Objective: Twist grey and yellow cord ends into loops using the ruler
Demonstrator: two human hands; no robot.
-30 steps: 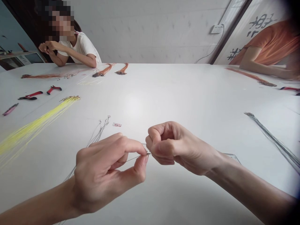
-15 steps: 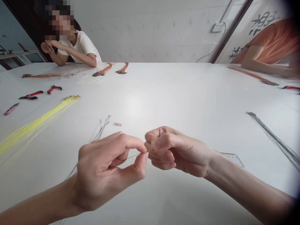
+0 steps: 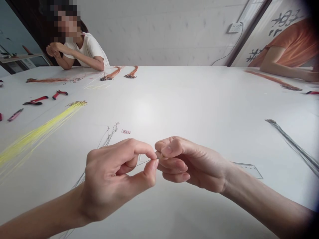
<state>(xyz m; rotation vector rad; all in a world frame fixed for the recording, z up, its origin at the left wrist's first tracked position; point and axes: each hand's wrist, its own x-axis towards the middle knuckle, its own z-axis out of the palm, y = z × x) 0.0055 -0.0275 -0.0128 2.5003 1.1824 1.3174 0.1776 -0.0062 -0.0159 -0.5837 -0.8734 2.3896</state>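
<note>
My left hand pinches a thin clear line between thumb and forefinger. The line's other end runs into the fingertips of my right hand, which hold it with a small pale bit at the tip. Just behind my left hand lies a loose bundle of fine lines with small hooks, its strands passing under that wrist. A little transparent ruler lies beyond my right wrist, on the white table.
Red-handled pliers and a pink cutter lie at left, beside a yellow line bundle. A grey bundle lies at right. Orange bundles lie farther away, near a co-worker in white and another in orange.
My right hand has loosened from a tight fist into curled, extended fingers and shifted slightly right. The camera view has tilted a little. My left hand's pinch on the line stays the same.
</note>
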